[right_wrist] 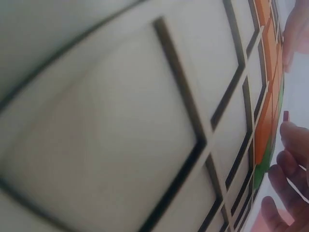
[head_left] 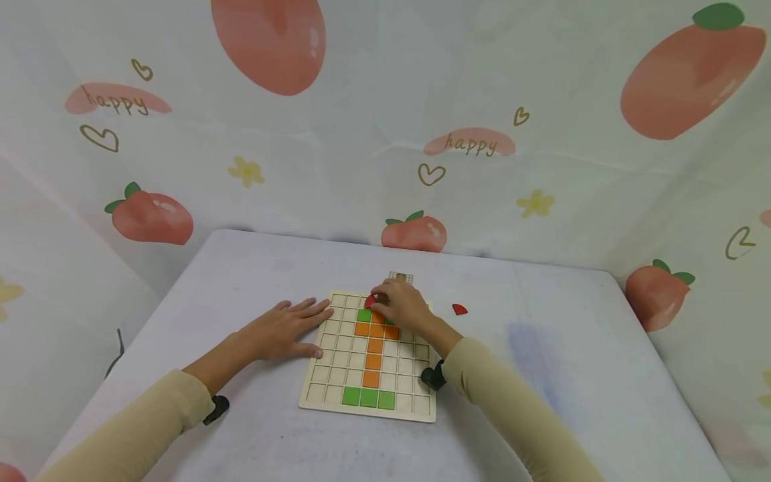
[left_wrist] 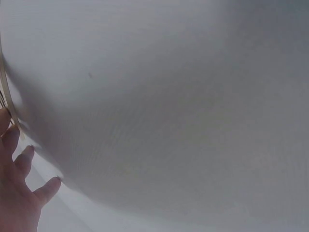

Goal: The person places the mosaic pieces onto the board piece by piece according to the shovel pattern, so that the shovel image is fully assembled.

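Note:
A pale wooden grid board [head_left: 337, 361] lies on the white table, with orange tiles [head_left: 373, 362] in a column and a short cross row, and green tiles [head_left: 369, 397] along its near edge and by the top. My right hand [head_left: 402, 304] pinches a red quarter-round piece [head_left: 370, 302] over the board's far part; the right wrist view shows a sliver of that red piece [right_wrist: 286, 116] at the fingertips. Spread flat, my left hand [head_left: 288, 331] rests at the board's left edge, its fingertips on the rim. The left wrist view catches only its fingers [left_wrist: 47, 191].
Another red quarter-round piece [head_left: 460, 309] lies on the table right of the board. A small card with a grid picture [head_left: 401, 276] sits beyond the board, partly behind my right hand. A printed cloth [head_left: 361, 187] hangs behind the table [head_left: 512, 415].

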A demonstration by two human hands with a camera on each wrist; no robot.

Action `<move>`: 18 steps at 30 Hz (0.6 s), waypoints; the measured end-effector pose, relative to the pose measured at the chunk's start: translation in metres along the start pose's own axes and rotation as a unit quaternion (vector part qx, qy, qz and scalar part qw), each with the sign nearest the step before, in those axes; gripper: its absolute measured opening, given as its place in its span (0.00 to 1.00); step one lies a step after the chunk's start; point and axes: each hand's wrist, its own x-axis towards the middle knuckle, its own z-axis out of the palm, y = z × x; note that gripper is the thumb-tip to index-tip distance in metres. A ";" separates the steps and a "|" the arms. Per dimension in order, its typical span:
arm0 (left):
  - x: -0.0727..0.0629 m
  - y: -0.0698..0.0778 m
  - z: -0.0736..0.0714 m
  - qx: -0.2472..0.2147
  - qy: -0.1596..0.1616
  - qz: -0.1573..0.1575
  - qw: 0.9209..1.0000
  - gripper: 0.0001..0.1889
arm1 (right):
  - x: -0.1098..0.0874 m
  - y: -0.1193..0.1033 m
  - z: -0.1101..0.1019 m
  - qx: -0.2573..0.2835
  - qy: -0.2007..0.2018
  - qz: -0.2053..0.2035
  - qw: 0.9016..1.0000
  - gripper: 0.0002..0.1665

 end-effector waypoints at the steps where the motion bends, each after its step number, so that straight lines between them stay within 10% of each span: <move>1: 0.000 0.000 0.000 0.001 0.001 0.000 1.000 0.46 | 0.001 -0.001 0.000 -0.003 -0.001 0.003 1.000 0.16; 18: -0.001 0.000 -0.002 -0.004 0.002 0.006 1.000 0.45 | 0.003 -0.001 0.002 0.017 -0.019 0.010 1.000 0.16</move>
